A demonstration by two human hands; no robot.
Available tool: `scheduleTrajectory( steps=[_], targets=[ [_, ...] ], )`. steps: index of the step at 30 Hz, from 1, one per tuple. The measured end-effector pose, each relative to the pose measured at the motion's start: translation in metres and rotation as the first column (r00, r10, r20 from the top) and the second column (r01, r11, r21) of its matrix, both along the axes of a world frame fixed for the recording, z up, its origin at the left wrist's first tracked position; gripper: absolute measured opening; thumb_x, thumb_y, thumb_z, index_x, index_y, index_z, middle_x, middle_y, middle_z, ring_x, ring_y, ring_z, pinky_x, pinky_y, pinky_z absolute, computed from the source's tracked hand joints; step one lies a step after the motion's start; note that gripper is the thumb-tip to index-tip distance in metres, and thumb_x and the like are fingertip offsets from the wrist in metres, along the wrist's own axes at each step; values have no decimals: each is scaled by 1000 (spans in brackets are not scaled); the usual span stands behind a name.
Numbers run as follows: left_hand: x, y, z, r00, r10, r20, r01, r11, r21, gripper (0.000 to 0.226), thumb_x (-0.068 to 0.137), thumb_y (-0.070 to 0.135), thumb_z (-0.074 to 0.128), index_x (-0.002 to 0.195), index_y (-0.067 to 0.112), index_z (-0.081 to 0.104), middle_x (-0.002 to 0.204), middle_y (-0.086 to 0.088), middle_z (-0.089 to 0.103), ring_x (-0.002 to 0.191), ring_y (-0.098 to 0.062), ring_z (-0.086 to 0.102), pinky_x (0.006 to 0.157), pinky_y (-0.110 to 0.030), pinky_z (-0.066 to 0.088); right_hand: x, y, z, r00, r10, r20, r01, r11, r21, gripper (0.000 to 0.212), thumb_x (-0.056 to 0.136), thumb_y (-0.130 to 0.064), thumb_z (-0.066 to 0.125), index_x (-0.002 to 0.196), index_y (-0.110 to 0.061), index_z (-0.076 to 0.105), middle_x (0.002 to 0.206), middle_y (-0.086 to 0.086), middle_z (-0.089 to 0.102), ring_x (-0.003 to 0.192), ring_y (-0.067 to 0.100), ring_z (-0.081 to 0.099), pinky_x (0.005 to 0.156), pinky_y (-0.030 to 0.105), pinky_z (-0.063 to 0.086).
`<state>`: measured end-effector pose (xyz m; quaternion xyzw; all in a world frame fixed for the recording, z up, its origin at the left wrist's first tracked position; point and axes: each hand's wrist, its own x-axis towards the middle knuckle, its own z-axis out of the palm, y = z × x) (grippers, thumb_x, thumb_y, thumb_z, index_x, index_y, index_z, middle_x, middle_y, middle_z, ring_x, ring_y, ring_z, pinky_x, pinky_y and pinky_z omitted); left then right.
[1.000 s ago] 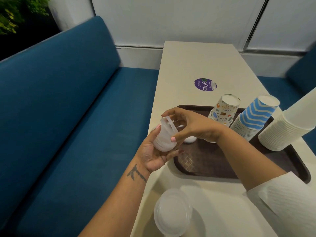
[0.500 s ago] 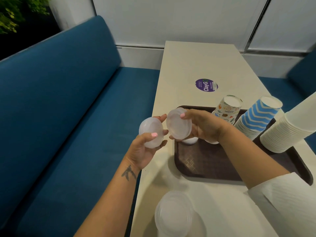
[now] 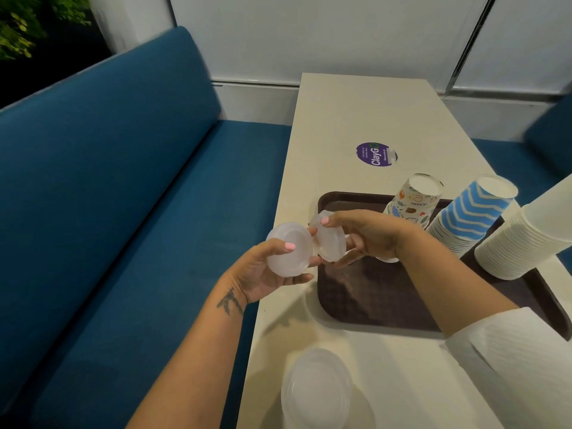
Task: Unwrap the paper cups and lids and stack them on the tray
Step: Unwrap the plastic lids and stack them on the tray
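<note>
Left hand grips one lid stack | right hand pinches other lid stack | single bundle a second ago, now split, held beside tray over bench | stacking next, likely

Seating: blue upholstered bench, second blue seat at right | Table: cream top, round purple sticker | Wall: pale panels, dark seams | Corner: green plant, upper left
</note>
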<state>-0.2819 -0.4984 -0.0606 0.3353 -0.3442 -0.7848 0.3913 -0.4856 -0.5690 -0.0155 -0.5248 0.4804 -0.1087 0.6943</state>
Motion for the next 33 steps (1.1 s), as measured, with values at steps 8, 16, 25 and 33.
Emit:
scheduleTrajectory(
  steps=[8, 16, 25, 33],
  targets=[
    [7, -3, -8, 982, 130, -135, -124, 991, 56, 68, 50, 21, 76, 116, 12, 63, 107, -4, 66, 89, -22, 66, 71, -36, 58, 9, 3, 3, 955, -164, -249, -34, 770, -637, 73, 71, -30, 82, 133, -27, 45, 130, -3, 48, 115, 15, 50, 93, 30, 47],
    [8, -4, -9, 967, 171, -190, -159, 984, 76, 91, 37, 27, 91, 120, 9, 58, 115, -3, 62, 91, -24, 65, 71, -37, 57, 19, 10, 4, 885, -204, -418, -258, 532, -807, 89, 60, -39, 87, 136, -32, 41, 135, -7, 38, 122, 13, 39, 98, 35, 44],
    [-1, -2, -9, 903, 206, -377, -169, 977, 129, 97, 45, 24, 87, 131, 6, 46, 113, -9, 61, 90, -25, 65, 72, -35, 56, 32, 11, -10, 773, -187, -606, -475, 463, -748, 93, 60, -44, 86, 137, -34, 36, 140, -7, 38, 127, 18, 33, 96, 36, 44],
    [-3, -3, -7, 930, 130, -344, -98, 989, 108, 89, 44, 23, 87, 126, 8, 56, 103, -15, 61, 91, -28, 65, 73, -35, 58, 35, 9, -14, 768, -173, -617, -490, 462, -739, 86, 66, -48, 82, 137, -35, 37, 140, -6, 38, 129, 18, 30, 100, 38, 42]
  ],
)
